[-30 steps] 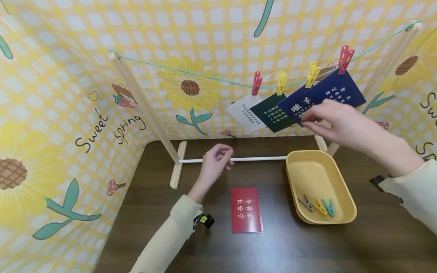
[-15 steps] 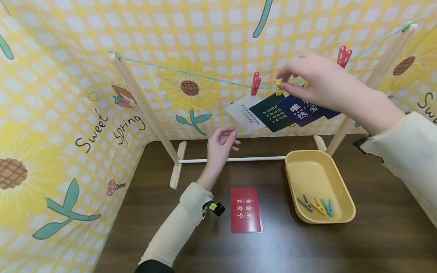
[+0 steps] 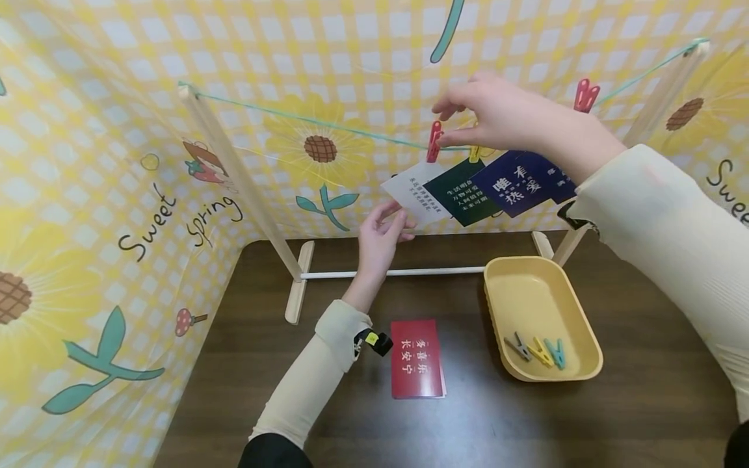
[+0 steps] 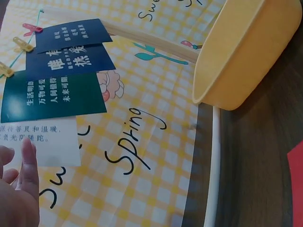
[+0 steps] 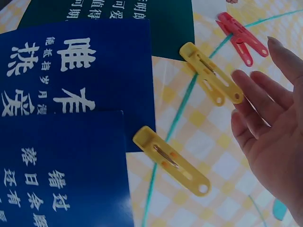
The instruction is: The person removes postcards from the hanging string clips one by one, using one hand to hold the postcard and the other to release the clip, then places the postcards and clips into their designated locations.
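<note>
My right hand [image 3: 497,114] is raised at the green line, thumb and fingers spread close around the red clothespin [image 3: 433,142] on the white card [image 3: 420,185]. In the right wrist view a gap shows between the fingertips and that clothespin. Below, my left hand [image 3: 379,244] is at the white card's lower left edge, its fingertips overlapping the card in the left wrist view and not closed on it. A dark green card [image 3: 462,192] and two blue cards, one in front [image 5: 61,175], hang alongside from yellow clothespins [image 5: 170,161] and another red clothespin [image 3: 586,96].
A yellow basket [image 3: 491,286] holding several clothespins [image 3: 541,351] stands on the right of the brown table [image 3: 234,390]. Red cards [image 3: 417,359] lie in a stack at the middle. The wooden frame's posts [image 3: 240,182] and white bar [image 3: 433,271] stand behind.
My right hand has moved up and left, from in front of the blue cards past the yellow clothespins to the left red one. My left hand has risen to the white card.
</note>
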A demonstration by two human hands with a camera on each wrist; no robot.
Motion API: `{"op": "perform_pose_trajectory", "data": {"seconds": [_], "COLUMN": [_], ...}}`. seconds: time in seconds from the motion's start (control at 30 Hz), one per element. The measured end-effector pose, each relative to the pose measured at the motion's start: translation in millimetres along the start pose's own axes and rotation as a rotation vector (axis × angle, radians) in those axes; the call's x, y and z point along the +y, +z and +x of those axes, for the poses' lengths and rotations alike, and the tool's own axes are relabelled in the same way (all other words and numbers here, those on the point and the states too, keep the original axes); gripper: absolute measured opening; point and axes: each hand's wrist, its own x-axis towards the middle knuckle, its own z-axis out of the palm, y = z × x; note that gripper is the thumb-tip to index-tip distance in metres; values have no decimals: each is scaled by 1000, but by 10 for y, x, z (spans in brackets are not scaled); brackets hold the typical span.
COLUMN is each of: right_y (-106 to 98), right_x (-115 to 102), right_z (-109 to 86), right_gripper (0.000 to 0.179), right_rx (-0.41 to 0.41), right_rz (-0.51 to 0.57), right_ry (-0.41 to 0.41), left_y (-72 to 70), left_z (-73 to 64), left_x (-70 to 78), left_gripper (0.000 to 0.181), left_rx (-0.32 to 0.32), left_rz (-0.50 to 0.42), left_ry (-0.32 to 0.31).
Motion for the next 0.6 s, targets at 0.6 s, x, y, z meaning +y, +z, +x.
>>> {"op": "perform_pose_trajectory", "data": {"seconds": [0.6], "right_y": [74], "right_x": [76], "right_z": [92], "right_gripper": [42], "right_rx": [-38], "right_rz": [101], "right_ry": [69], "left_y": [89], "left_z": [3], "left_x": [70], "left_gripper": [24], "left_rx": [8], "left_rz": [-49], "left_ry": [19]}}
